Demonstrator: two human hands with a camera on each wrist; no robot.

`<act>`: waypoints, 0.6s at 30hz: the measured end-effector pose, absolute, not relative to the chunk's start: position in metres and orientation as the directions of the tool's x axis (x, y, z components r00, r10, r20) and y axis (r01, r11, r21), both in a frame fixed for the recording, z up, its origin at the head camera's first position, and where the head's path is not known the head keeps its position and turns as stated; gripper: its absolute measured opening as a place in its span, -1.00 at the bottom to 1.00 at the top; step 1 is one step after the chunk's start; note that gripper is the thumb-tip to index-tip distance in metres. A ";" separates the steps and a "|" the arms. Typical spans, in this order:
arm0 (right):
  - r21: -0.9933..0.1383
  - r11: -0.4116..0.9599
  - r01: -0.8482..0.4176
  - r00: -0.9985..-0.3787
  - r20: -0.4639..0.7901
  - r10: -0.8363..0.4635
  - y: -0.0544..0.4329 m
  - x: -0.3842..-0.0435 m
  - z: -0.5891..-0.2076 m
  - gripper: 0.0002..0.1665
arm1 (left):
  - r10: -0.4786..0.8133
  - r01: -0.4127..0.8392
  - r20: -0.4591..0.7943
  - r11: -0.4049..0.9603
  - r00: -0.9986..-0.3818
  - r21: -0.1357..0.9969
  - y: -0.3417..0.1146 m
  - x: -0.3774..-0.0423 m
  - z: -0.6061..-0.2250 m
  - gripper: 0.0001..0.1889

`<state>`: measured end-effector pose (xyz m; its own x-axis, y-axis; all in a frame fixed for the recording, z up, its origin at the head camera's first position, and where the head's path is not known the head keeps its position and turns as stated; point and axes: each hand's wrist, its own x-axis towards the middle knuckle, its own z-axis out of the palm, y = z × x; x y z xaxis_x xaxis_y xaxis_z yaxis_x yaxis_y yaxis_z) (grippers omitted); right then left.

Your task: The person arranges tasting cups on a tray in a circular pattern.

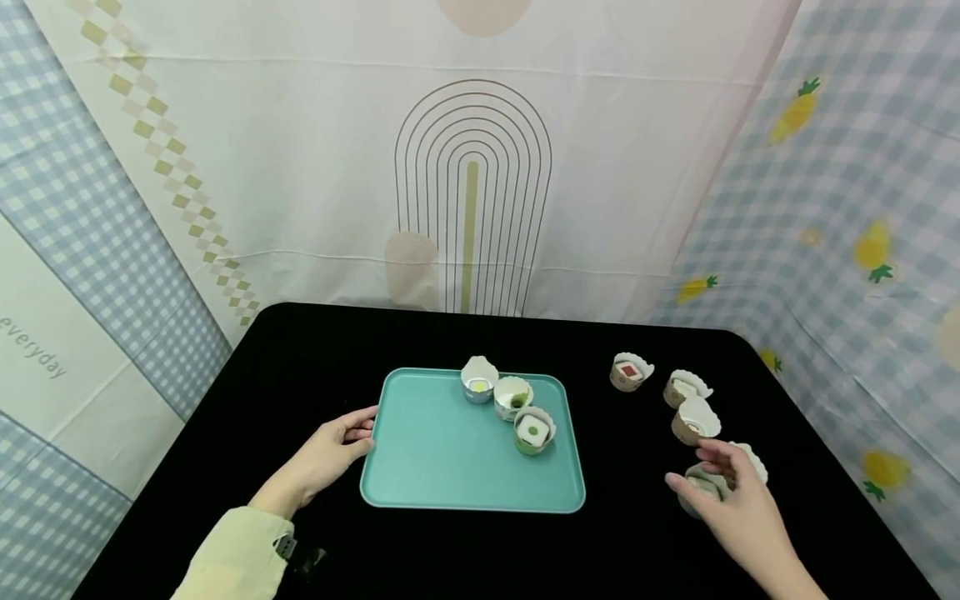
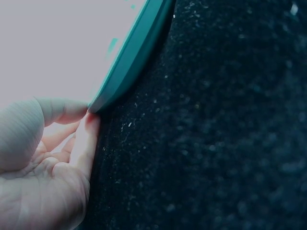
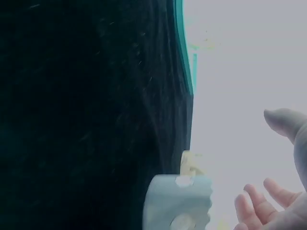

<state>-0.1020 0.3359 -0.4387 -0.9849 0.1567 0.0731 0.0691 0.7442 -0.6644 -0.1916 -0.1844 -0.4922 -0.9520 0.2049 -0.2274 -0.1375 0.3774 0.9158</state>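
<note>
My left hand (image 1: pixel 330 454) pinches the left rim of a turquoise tray (image 1: pixel 442 467); in the left wrist view the thumb and a finger meet at the tray's edge. On the tray's right half stand a white-blue paper baking cup (image 1: pixel 478 392), a white one with green (image 1: pixel 504 408) and a green one (image 1: pixel 529 447), each with a small piece inside. My right hand (image 1: pixel 738 504), thumb and fingers spread apart, hovers over a grey-blue cup (image 1: pixel 693 505) at the table's right, holding nothing. That cup, pale blue with white dots (image 3: pixel 177 206), shows below in the right wrist view.
Behind the right hand stand more paper cups: a brown one with a red-marked piece (image 1: pixel 628 377), a white-rimmed one (image 1: pixel 678 392), a brown one (image 1: pixel 693 427) and a partly hidden one (image 1: pixel 756 460). Black cloth (image 1: pixel 315 358) covers the table; patterned curtains (image 1: pixel 322 167) surround it.
</note>
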 end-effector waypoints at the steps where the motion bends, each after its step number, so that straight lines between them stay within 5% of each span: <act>1: -0.657 0.749 0.087 -0.982 0.070 0.176 0.339 -0.100 -0.439 -0.10 | 0.204 -0.138 -0.228 0.378 -0.952 0.916 -0.184 -0.191 -0.492 -0.44; 18: -0.658 0.725 0.204 -0.959 0.013 0.282 0.359 -0.089 -0.467 0.02 | 0.179 -0.125 -0.211 0.398 -0.961 0.909 -0.182 -0.191 -0.493 -0.44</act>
